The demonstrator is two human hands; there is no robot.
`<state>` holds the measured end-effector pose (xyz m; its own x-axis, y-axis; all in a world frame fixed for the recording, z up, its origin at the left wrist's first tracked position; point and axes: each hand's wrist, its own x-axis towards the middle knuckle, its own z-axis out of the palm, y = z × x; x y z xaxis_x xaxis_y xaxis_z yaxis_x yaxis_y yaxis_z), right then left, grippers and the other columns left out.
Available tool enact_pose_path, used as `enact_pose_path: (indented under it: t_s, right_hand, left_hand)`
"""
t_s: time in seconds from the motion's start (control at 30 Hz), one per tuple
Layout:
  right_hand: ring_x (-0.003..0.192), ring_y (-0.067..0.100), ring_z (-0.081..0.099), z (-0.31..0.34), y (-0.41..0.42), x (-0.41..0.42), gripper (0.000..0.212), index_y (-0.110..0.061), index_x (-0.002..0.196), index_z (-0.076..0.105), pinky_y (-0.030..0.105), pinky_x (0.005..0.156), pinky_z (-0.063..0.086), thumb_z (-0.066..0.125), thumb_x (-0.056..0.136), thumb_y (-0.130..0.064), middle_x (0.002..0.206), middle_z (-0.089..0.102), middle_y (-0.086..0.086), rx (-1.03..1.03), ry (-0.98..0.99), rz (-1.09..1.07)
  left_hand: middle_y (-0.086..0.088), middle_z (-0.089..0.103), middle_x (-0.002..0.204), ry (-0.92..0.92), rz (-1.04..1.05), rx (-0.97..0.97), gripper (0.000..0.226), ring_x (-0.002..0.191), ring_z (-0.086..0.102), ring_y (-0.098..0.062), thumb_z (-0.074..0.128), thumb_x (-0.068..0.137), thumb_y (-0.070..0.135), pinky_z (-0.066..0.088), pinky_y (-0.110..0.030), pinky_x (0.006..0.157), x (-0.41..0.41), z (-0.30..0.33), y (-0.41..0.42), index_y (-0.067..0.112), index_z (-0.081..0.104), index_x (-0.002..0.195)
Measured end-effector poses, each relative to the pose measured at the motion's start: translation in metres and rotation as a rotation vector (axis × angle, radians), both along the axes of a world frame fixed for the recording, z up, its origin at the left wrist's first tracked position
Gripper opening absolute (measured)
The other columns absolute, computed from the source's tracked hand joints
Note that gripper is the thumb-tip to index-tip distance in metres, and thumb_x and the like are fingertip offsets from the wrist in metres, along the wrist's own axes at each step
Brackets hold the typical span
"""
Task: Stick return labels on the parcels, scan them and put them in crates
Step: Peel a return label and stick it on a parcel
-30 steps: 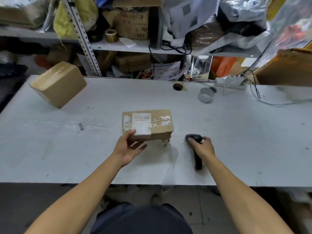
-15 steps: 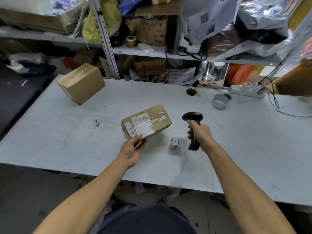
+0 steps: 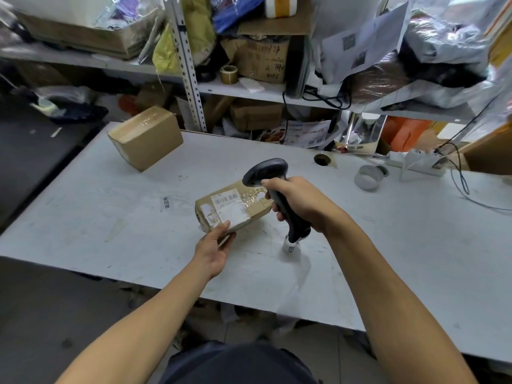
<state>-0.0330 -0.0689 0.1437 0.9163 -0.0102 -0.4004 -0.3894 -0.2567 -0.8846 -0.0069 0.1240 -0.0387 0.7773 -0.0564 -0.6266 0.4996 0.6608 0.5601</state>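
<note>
While hands work, 2 parcels, 1 scanner

I see the small taped cardboard parcel held tilted above the middle of the pale worktable, left hand at its near edge. Right hand holds the dark handheld scanner just right of it, head over the parcel. The larger brown cardboard box sits far left. The clear tape roll lies far right, before the metal shelf rack.

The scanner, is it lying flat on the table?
No, the right hand grips the scanner above the table, pointing it at the parcel.
</note>
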Motion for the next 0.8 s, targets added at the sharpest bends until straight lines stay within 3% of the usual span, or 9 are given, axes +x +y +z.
enact_pose_path:
  t_s: [0.23,0.33,0.4,0.5,0.57,0.67,0.73,0.8]
  right_hand:
    - [0.061,0.015,0.064,-0.013,-0.014,0.001,0.038,-0.005,0.1,0.067,0.026,0.062,0.051,0.058,0.097,-0.041,0.077,0.067,0.007,-0.093,0.01,0.023]
    - [0.067,0.016,0.07,-0.049,-0.037,-0.006,0.036,-0.009,0.1,0.066,0.031,0.067,0.053,0.058,0.095,-0.043,0.087,0.071,0.009,-0.228,0.061,-0.057]
    - [0.071,0.018,0.072,-0.082,-0.059,-0.017,0.038,-0.007,0.1,0.065,0.034,0.072,0.056,0.058,0.094,-0.043,0.089,0.07,0.009,-0.336,0.133,-0.135]
    - [0.079,0.026,0.072,-0.132,-0.091,-0.039,0.035,-0.008,0.089,0.063,0.042,0.084,0.058,0.056,0.093,-0.042,0.085,0.068,0.009,-0.449,0.253,-0.215]
    - [0.079,0.026,0.067,-0.155,-0.106,-0.053,0.036,-0.01,0.085,0.061,0.038,0.076,0.056,0.054,0.095,-0.044,0.086,0.067,0.01,-0.496,0.325,-0.238]
    - [0.077,0.023,0.061,-0.177,-0.114,-0.065,0.039,-0.011,0.083,0.059,0.032,0.064,0.045,0.052,0.097,-0.047,0.086,0.063,0.008,-0.516,0.395,-0.249]
    - [0.075,0.022,0.06,-0.188,-0.115,-0.068,0.039,-0.011,0.082,0.057,0.031,0.062,0.043,0.052,0.098,-0.046,0.086,0.062,0.008,-0.498,0.415,-0.272]
    - [0.073,0.022,0.058,-0.195,-0.114,-0.069,0.036,-0.009,0.084,0.057,0.032,0.062,0.043,0.053,0.097,-0.043,0.089,0.062,0.01,-0.474,0.425,-0.292]
  left_hand:
    - [-0.014,0.061,0.133,0.088,0.023,0.043,0.029,0.118,0.059,-0.025,0.071,0.09,0.002,0.052,-0.037,0.098,0.001,-0.006,0.002,0.009,0.06,0.116]
    - [-0.012,0.056,0.138,0.192,0.046,0.093,0.051,0.123,0.057,-0.03,0.077,0.088,0.015,0.055,-0.038,0.092,0.002,-0.012,0.009,0.01,0.053,0.132]
    - [-0.009,0.053,0.135,0.27,-0.02,0.228,0.062,0.122,0.059,-0.033,0.078,0.088,0.029,0.058,-0.039,0.085,-0.002,-0.015,0.014,0.013,0.048,0.139]
    - [-0.017,0.062,0.12,0.366,-0.14,0.479,0.066,0.09,0.074,-0.031,0.069,0.09,0.053,0.062,-0.036,0.067,-0.013,-0.017,0.014,0.015,0.043,0.138]
    - [-0.017,0.065,0.108,0.393,-0.067,0.577,0.068,0.074,0.075,-0.03,0.067,0.09,0.056,0.061,-0.034,0.06,-0.025,-0.018,0.008,0.013,0.039,0.134]
    - [-0.012,0.063,0.106,0.253,-0.164,0.917,0.047,0.074,0.071,-0.027,0.065,0.093,0.05,0.058,-0.037,0.069,-0.051,-0.025,-0.007,0.011,0.046,0.113]
    - [-0.009,0.065,0.1,0.02,-0.418,1.115,0.031,0.08,0.067,-0.024,0.07,0.091,0.043,0.057,-0.044,0.079,-0.064,-0.029,-0.021,0.018,0.053,0.1]
    - [0.0,0.063,0.102,-0.209,-0.7,1.183,0.035,0.087,0.064,-0.02,0.077,0.085,0.037,0.056,-0.042,0.083,-0.062,-0.028,-0.038,0.023,0.056,0.108]
